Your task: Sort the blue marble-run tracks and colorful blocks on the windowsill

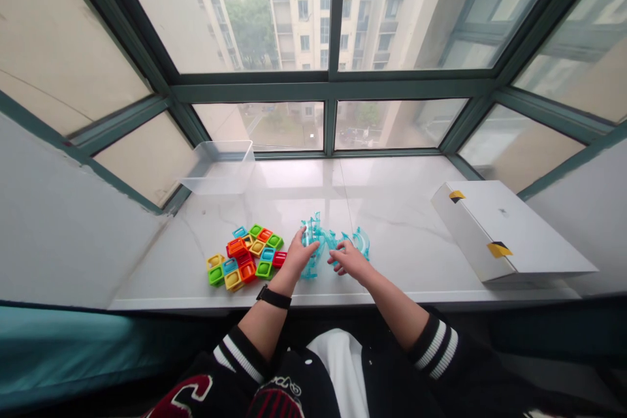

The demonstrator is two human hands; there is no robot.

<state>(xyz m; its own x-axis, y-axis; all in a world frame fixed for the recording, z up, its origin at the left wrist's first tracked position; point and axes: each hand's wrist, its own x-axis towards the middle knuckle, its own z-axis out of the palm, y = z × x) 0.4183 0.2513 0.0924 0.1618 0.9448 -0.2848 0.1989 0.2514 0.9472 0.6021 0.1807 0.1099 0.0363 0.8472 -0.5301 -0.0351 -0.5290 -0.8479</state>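
Observation:
Several translucent blue plastic track-like pieces (312,266) lie together on the white sill in front of me. Over the left end of this group is my left hand (298,255), its thumb and fingers around one upright blue piece. My right hand (351,260) reaches in from the other side, fingers bent and slightly apart beside the middle pieces. Nothing shows clearly in its grasp. A curved blue piece (363,241) rests just beyond the right hand. To the left of my left hand sits a loose cluster of red, green, yellow and blue plastic blocks (247,269).
A clear plastic bin (215,183) stands at the back left, close to the window frame (304,91). On the right is a large white box (509,228) with yellow-and-black tape tabs. The front edge of the white sill (416,297) runs just before my body.

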